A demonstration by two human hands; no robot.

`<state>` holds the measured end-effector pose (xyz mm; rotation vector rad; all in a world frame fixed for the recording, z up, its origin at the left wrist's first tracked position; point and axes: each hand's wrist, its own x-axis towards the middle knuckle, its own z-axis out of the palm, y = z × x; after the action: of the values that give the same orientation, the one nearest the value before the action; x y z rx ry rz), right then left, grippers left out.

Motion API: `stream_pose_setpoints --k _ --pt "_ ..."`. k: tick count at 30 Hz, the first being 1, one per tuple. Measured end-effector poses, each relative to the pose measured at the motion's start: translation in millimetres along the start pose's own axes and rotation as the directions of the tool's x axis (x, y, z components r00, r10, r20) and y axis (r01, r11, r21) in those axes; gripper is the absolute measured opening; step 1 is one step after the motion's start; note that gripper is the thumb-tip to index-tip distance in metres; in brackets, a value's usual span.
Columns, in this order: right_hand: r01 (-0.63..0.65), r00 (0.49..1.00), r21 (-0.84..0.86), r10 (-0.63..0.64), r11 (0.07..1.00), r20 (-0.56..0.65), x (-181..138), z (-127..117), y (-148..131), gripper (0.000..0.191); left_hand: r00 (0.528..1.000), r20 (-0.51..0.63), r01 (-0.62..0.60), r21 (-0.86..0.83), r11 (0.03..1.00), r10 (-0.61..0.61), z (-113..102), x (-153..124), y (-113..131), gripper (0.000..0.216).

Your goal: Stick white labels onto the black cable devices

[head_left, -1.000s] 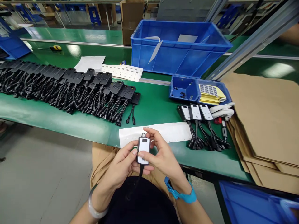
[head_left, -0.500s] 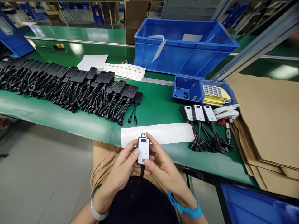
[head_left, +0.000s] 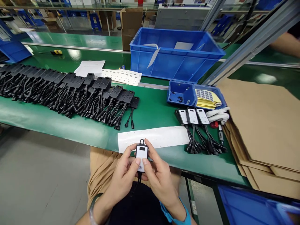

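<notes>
Your left hand (head_left: 124,173) and right hand (head_left: 157,175) both clamp the white-faced module (head_left: 142,153) — thumbs pressing its label — just off the near edge of the green bench (head_left: 152,106).

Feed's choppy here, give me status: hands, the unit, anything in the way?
Left hand and right hand both grip the unit, thumbs on its white face. Held above lap, at table edge. Nothing in the way.

both hands (head_left: 140,175) hold labelled adapter (head_left: 142,153)
</notes>
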<state>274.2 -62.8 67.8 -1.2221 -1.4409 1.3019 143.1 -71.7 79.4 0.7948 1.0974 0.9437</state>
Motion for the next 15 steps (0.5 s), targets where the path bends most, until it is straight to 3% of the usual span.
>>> stream_pose_setpoints --k 4,8,12,15 --pt "0.064 0.998 -0.108 -0.062 0.992 0.016 2 -1 3 0.051 0.999 -0.033 -0.002 -0.017 1.0 0.001 -2 1 -5 0.051" --pt "0.175 0.984 -0.186 -0.181 0.967 -0.011 7 2 8 0.05 0.991 -0.135 0.0 0.015 1.0 0.002 -2 6 -10 0.056" --pt "0.239 0.968 -0.292 -0.251 0.926 -0.001 12 -1 5 0.061 0.958 -0.266 0.037 -0.241 0.97 -0.102 5 14 -13 0.06" --pt "0.229 0.967 -0.403 -0.255 0.886 -0.011 16 -11 -3 0.061 0.97 -0.206 0.041 -0.381 0.924 -0.128 14 22 -13 0.066"
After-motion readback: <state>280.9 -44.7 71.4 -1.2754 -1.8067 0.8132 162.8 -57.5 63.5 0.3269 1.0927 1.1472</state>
